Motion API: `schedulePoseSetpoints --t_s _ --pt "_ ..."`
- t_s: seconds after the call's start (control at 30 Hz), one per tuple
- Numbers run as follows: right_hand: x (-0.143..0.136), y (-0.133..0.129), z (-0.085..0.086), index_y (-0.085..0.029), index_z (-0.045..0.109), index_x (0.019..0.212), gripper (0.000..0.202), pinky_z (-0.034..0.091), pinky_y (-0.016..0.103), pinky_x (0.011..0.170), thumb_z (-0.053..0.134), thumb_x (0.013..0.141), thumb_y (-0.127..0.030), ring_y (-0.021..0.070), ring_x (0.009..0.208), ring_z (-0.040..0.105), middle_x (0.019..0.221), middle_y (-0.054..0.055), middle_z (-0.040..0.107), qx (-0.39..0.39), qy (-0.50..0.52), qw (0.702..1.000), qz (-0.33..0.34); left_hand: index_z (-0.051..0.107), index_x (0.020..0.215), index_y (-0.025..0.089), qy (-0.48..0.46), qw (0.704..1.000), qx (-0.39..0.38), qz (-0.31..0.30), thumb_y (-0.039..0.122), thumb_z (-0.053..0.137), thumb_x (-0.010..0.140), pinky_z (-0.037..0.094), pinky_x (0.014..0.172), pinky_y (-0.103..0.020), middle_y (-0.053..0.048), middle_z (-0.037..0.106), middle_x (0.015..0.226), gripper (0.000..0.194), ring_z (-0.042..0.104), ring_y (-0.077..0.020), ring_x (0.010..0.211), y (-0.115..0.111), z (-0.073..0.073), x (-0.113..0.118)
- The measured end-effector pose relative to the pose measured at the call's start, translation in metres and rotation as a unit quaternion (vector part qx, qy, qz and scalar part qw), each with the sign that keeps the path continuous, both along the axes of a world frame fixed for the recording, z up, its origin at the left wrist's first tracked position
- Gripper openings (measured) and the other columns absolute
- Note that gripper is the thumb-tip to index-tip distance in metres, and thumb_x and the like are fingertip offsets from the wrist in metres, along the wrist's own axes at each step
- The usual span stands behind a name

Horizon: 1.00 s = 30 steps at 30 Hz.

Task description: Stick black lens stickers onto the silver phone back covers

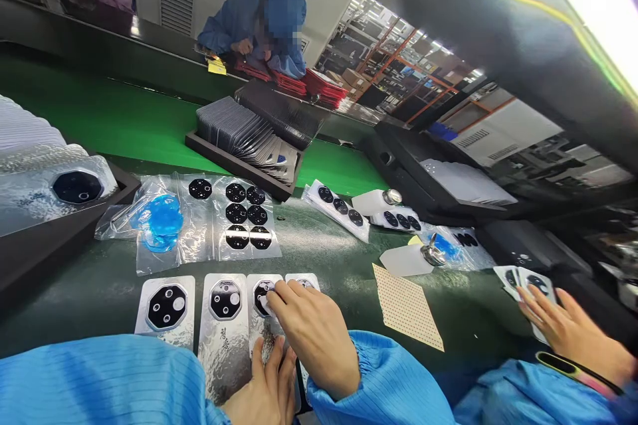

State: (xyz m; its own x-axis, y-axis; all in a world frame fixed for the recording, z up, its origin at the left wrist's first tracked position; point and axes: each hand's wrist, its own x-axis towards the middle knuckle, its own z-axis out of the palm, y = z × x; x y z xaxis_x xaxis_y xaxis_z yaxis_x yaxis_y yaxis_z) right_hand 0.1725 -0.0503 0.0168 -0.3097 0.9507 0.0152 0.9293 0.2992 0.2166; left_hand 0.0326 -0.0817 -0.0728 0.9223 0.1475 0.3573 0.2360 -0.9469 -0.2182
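Several silver phone back panels [223, 352] lie in a row before me, each with a black octagonal camera plate. My right hand [312, 329] bends over the third panel [256, 327], its fingertips pinched at the plate's right edge. Something small and pale shows at those fingertips; I cannot make out what it is. My left hand [269, 385] rests on the lower part of that same panel, fingers extended and slightly apart. Partly behind my right hand is a fourth panel [302, 279]. The leftmost panel [167, 339] is partly covered by my left sleeve.
Clear bags [199, 246] hold black discs and blue film. Behind stands a black tray [239, 156] of upright panels. White bottles [406, 259] and a dotted sticker sheet [409, 309] lie to the right. A co-worker's hand [563, 325] touches panels there; another person [249, 26] sits opposite.
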Motion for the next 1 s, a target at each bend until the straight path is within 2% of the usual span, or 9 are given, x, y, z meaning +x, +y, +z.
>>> schedulePoseSetpoints --t_s 0.1,0.3,0.4,0.53,0.73,0.83,1.0 --pt "0.0014 0.0022 -0.0001 -0.019 0.053 0.076 0.018 0.031 0.032 0.059 0.063 0.086 -0.008 0.0172 0.069 0.051 0.076 0.001 0.06 0.005 -0.002 1.0 0.01 0.067 0.116 0.022 -0.002 0.999 0.032 -0.007 0.026 0.042 0.095 0.035 0.089 -0.055 -0.012 0.06 0.127 0.033 0.058 -0.0301 0.11 0.0004 0.0001 0.0001" --pt "0.0031 0.0028 0.0009 -0.019 0.056 0.075 0.017 0.031 0.033 0.059 0.066 0.083 -0.008 0.0173 0.068 0.05 0.076 0.0 0.06 -0.002 -0.001 1.0 0.004 0.068 0.114 0.023 -0.005 1.0 0.017 0.012 0.026 0.043 0.094 0.035 0.091 -0.054 -0.011 0.061 0.126 0.033 0.056 -0.0299 0.113 -0.0021 -0.0007 0.0009" --pt "0.0019 0.0018 0.0011 -0.019 0.057 0.076 0.017 0.032 0.032 0.059 0.069 0.079 -0.008 0.0178 0.068 0.05 0.077 0.0 0.06 -0.006 0.003 1.0 0.003 0.066 0.117 0.022 -0.004 1.0 0.022 0.007 0.026 0.043 0.094 0.035 0.091 -0.054 -0.012 0.058 0.13 0.033 0.057 -0.0295 0.111 -0.0016 -0.0022 0.0009" --pt "0.0019 0.0026 0.0006 -0.019 0.057 0.076 0.016 0.032 0.033 0.058 0.068 0.081 -0.008 0.0182 0.068 0.051 0.078 0.0 0.06 -0.007 0.001 1.0 0.005 0.066 0.116 0.021 -0.008 0.999 0.036 0.0 0.025 0.041 0.095 0.035 0.09 -0.054 -0.011 0.06 0.127 0.033 0.058 -0.0297 0.11 0.0004 -0.0017 0.0006" --pt "0.0024 0.0016 0.0004 -0.02 0.058 0.076 0.016 0.032 0.033 0.058 0.069 0.081 -0.008 0.0181 0.068 0.052 0.077 0.0 0.061 -0.01 0.006 1.0 -0.005 0.069 0.11 0.023 -0.029 0.999 0.001 0.016 0.021 0.037 0.096 0.033 0.092 -0.052 -0.007 0.064 0.119 0.035 0.057 -0.0267 0.11 0.0002 0.0001 0.0017" --pt "0.0025 0.0015 -0.0004 -0.02 0.058 0.077 0.016 0.031 0.033 0.058 0.069 0.08 -0.009 0.0181 0.069 0.052 0.077 0.0 0.061 -0.006 0.009 1.0 0.0 0.07 0.109 0.023 -0.033 0.999 0.013 0.011 0.02 0.036 0.096 0.033 0.09 -0.052 -0.006 0.066 0.116 0.036 0.059 -0.0266 0.108 0.0007 0.0 0.002" --pt "0.0021 0.0012 0.0004 -0.019 0.058 0.074 0.018 0.03 0.033 0.057 0.071 0.078 -0.008 0.0177 0.067 0.051 0.076 0.0 0.061 -0.007 0.004 1.0 -0.004 0.068 0.113 0.022 -0.019 1.0 -0.003 0.014 0.022 0.037 0.096 0.033 0.092 -0.052 -0.008 0.064 0.122 0.035 0.056 -0.0276 0.112 -0.0002 0.0019 0.0007"
